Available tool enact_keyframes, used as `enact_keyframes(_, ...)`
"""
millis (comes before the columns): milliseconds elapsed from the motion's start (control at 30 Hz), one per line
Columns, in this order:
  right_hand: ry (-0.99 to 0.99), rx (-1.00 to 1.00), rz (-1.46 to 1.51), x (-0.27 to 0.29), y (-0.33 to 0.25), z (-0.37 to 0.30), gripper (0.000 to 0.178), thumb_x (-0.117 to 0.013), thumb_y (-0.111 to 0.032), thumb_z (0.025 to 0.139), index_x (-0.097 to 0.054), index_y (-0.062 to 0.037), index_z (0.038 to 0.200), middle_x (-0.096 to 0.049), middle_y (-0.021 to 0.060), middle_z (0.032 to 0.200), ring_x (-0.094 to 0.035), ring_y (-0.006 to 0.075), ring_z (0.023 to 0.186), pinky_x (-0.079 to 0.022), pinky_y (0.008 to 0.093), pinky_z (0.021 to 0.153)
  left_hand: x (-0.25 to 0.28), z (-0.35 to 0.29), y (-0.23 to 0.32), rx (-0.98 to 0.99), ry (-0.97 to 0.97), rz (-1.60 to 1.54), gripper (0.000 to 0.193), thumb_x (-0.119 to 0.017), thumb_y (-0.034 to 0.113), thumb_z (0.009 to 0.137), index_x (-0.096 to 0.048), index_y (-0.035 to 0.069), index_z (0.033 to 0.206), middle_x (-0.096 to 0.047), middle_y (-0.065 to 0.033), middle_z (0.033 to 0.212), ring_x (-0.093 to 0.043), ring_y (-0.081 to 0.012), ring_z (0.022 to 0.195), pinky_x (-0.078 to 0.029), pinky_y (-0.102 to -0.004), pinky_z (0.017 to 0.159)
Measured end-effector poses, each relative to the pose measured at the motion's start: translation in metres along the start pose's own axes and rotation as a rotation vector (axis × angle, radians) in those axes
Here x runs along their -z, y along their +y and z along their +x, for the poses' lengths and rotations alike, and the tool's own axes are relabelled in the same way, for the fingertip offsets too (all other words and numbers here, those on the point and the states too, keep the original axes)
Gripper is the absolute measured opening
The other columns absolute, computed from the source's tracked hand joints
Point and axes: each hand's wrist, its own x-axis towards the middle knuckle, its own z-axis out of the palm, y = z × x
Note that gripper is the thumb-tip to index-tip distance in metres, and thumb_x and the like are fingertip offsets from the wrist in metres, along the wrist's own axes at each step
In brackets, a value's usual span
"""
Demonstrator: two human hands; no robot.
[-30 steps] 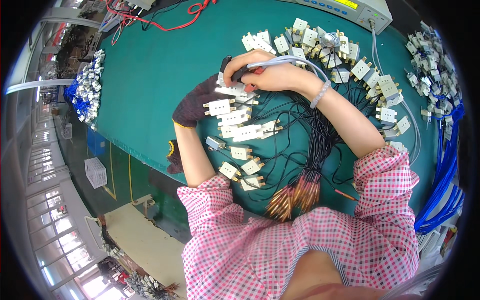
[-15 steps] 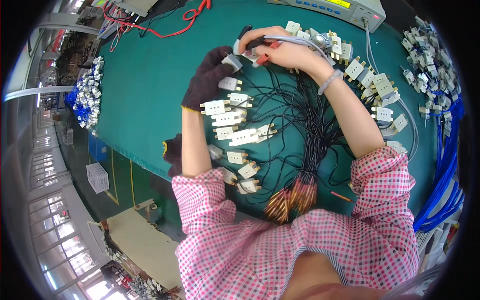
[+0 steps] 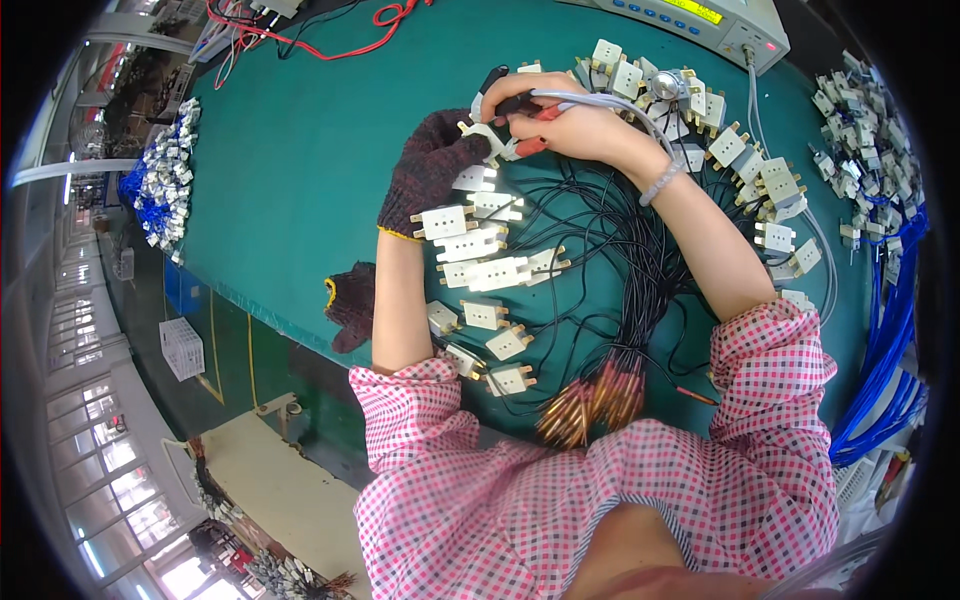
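Observation:
My left hand (image 3: 428, 172), in a dark knitted glove with a yellow cuff edge, pinches a small white connector block (image 3: 492, 140) with metal tabs. My bare right hand (image 3: 578, 128) grips a pair of test clips with black and red handles on grey leads (image 3: 625, 104). A red clip handle (image 3: 530, 148) meets the block's right side; whether its jaws bite a tab is too small to tell. Similar white connector blocks (image 3: 497, 271) lie below my left hand. Their black wires (image 3: 640, 250) gather into a bundle with copper-coloured ends (image 3: 585, 408) close to my body.
More connector blocks (image 3: 777, 182) curve along the right, near a round metal piece (image 3: 668, 85). A bench meter (image 3: 690, 22) stands at the back. Blue-wired connector piles lie far left (image 3: 165, 190) and far right (image 3: 880, 150). A spare dark glove (image 3: 352, 305) rests beside my left forearm.
The held block has turned in my left fingers and now meets the red clip. Both hands stay close together. The whole view has shifted slightly.

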Motion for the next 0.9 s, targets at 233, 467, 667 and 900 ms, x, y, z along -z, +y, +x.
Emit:
enact_keyframes(233,-0.045,-0.094,0.011,0.008,-0.006,0.001,0.026,-0.052,0.004,0.075,-0.065,-0.0009,0.096,-0.067,0.0092,0.095,-0.063,0.0175,0.087,-0.052,0.0287,0.079,0.002,0.004,-0.004,0.037,-0.021,-0.104,0.039,-0.073,0.012,0.08,-0.058,0.001,0.115,-0.065,-0.0099,0.1,-0.063,-0.0155,0.086,-0.053,-0.0292,0.074)
enact_keyframes(467,-0.006,-0.11,0.035,-0.005,-0.006,0.0,0.026,-0.051,0.005,0.076,-0.065,-0.0019,0.097,-0.067,0.0084,0.094,-0.064,0.0156,0.086,-0.052,0.0266,0.076,0.0,0.003,-0.004,0.001,-0.026,-0.092,0.041,-0.071,0.01,0.08,-0.056,0.001,0.117,-0.065,-0.0096,0.1,-0.063,-0.0149,0.084,-0.053,-0.0286,0.072)
enact_keyframes(667,0.071,-0.084,0.158,-0.014,-0.003,-0.002,0.021,-0.052,0.005,0.079,-0.064,-0.0023,0.095,-0.064,0.0056,0.082,-0.063,0.01,0.065,-0.052,0.0228,0.057,-0.003,0.0,0.0,-0.021,-0.013,-0.092,0.042,-0.07,0.009,0.08,-0.055,0.001,0.119,-0.065,-0.0099,0.102,-0.063,-0.0151,0.087,-0.053,-0.029,0.073)
enact_keyframes(900,0.123,-0.169,0.257,0.021,-0.005,0.001,0.018,-0.051,0.0,0.085,-0.066,-0.0025,0.095,-0.064,0.0057,0.083,-0.065,0.0117,0.072,-0.054,0.0239,0.06,0.002,0.004,-0.003,-0.263,-0.079,0.027,0.032,-0.066,0.005,0.083,-0.059,0.005,0.114,-0.063,-0.0074,0.098,-0.062,-0.0161,0.086,-0.053,-0.0297,0.074)
